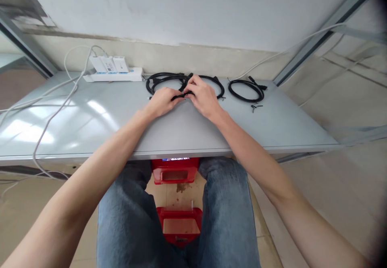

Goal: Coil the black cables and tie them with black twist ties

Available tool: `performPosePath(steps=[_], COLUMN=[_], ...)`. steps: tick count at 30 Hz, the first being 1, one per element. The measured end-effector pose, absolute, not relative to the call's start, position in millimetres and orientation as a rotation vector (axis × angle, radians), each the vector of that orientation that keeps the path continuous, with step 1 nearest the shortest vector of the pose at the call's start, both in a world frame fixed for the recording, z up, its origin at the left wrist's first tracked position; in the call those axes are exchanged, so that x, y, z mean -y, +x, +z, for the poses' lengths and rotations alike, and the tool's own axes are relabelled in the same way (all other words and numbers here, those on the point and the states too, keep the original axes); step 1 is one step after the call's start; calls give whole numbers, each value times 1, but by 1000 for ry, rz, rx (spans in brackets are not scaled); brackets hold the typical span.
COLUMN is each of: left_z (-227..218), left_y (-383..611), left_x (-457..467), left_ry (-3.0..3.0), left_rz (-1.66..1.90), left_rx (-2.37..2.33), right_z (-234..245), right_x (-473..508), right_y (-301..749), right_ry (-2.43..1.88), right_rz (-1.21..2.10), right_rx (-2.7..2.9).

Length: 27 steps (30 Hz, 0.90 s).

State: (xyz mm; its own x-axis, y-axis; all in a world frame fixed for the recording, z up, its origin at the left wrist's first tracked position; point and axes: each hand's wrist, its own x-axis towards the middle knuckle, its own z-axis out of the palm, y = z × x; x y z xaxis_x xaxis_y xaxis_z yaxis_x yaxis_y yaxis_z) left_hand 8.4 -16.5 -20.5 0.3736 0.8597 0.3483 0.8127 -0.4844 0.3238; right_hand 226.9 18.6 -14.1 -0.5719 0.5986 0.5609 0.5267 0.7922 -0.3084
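Near the back of the grey table, my left hand and my right hand meet over a coiled black cable. Both have their fingers closed on its near side, and the fingers partly hide what they pinch. Behind my right hand lies another black cable coil, overlapped by the hand. A third coil, a black cable with its plugs at the upper right, rests apart on the right. A short black twist tie lies just in front of it.
A white power strip with several white adapters stands at the back left. Loose white cords run across the table's left side and over its front edge. Metal posts rise at both sides. Below is a red plastic stool.
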Motion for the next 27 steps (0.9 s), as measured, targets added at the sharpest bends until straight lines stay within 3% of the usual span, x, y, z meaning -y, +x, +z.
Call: performPosePath(steps=[11,27], left_z=[-29,-30], left_y=[8,2], left_x=[13,10], left_ry=[2558,2533], left_rz=[534,658], left_rx=[-1622,-1608], right_z=[-22,-16], right_x=[-14,3], right_y=[219,210], right_ry=[-899,-969], right_rz=[60,-16], right_rx=[2402,2454])
